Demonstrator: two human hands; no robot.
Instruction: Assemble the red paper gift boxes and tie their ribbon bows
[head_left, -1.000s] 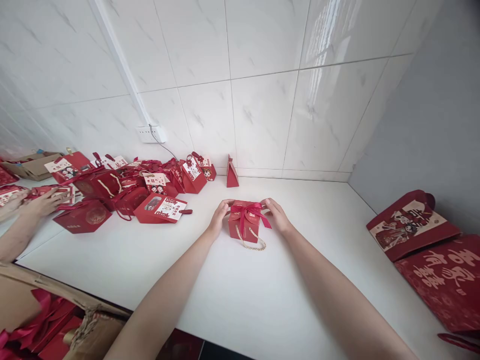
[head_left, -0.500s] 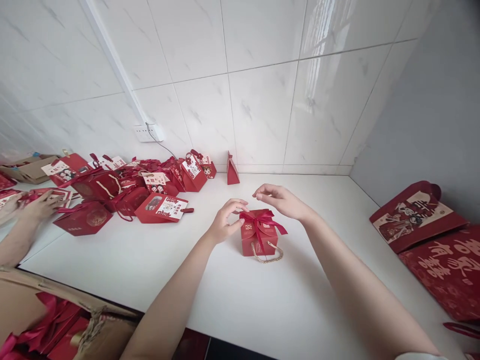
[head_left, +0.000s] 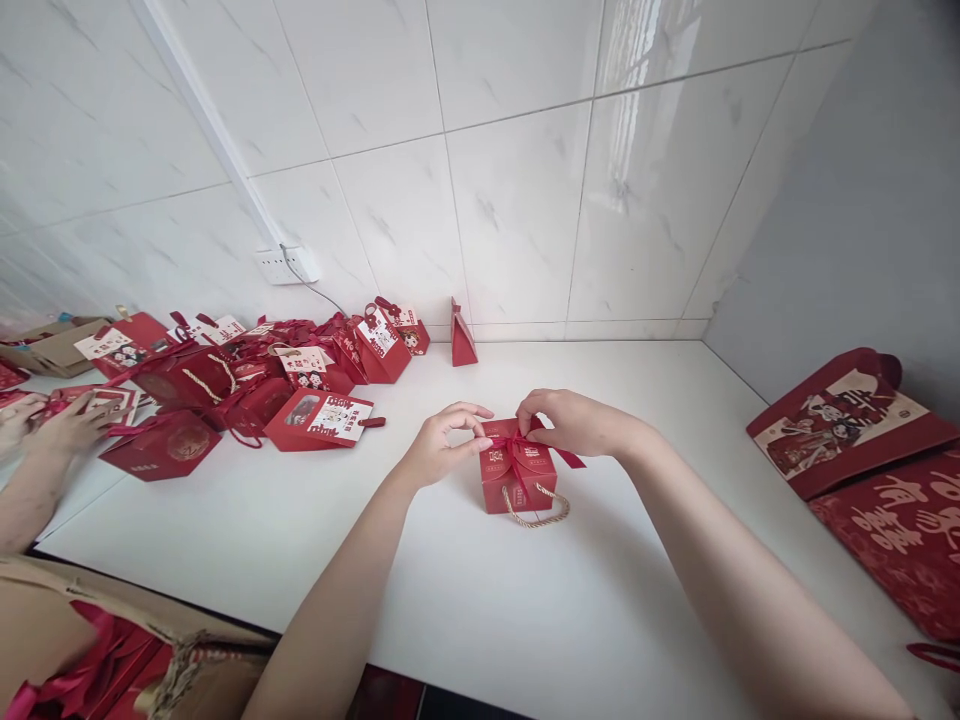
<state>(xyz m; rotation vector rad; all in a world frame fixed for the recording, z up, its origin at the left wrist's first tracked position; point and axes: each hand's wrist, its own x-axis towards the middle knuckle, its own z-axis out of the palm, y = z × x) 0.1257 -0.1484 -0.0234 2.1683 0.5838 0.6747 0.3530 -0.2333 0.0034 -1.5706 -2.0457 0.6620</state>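
Observation:
A small red gift box [head_left: 517,483] with a red ribbon bow [head_left: 517,443] and a beige rope handle [head_left: 536,510] stands on the white table [head_left: 480,600]. My left hand [head_left: 439,450] pinches the left loop of the bow with thumb and forefinger. My right hand [head_left: 574,422] is curled over the box top, its fingertips pinching the bow's right side. Both hands rest right at the top of the box.
Many red gift boxes and bags [head_left: 247,385] are heaped at the back left by the tiled wall, and one folded red box [head_left: 462,338] stands alone. Large red paper bags [head_left: 862,450] lie at the right. Another person's hand [head_left: 64,430] works at far left. A cardboard carton [head_left: 97,650] sits below the table edge.
My hands let go of the box's sides, rose, then came down onto the bow. The box now sits slightly further right and nearer.

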